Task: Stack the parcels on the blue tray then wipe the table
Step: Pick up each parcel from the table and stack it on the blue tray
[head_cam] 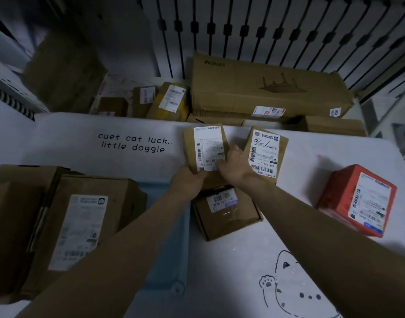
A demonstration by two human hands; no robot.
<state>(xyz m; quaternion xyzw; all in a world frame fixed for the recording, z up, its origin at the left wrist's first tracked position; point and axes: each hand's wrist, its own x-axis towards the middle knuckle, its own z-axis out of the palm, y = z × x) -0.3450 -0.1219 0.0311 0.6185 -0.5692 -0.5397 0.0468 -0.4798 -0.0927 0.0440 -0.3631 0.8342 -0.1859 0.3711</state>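
Blue tray (167, 239), red parcel (341, 198), brown parcels (226, 216)

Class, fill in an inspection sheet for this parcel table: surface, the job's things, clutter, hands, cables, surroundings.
Surface: white table cover printed with words and a cartoon animal.
Job's things: blue tray at left, brown boxes stacked over it; labelled parcel, small brown box and red parcel lie on the cover.
Clutter: nothing seen.
Hands: left hand and right hand both grip the held parcel.
Cables: nothing seen.
Surroundings: large carton and more parcels behind the table; black-barred railing.
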